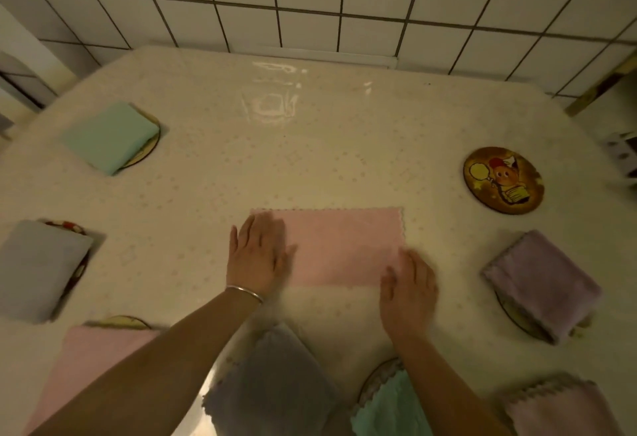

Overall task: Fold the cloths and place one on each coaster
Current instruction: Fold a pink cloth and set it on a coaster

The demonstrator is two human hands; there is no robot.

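Note:
A pink cloth (339, 244) lies flat as a wide rectangle in the middle of the table. My left hand (258, 253) presses flat on its left end, fingers straight. My right hand (408, 292) rests on its lower right corner, fingers spread. A round brown coaster (503, 179) with a cartoon print sits bare at the right. Folded cloths lie on other coasters: green (110, 135) far left, grey (36, 268) left, pink (86, 366) lower left, purple (541, 284) right.
Near the front edge lie a grey cloth (275, 384), a green cloth (389, 404) over a coaster rim, and a pinkish cloth (558, 408). The table (310, 146) has a shiny pale cover. A tiled wall (310, 4) stands behind it.

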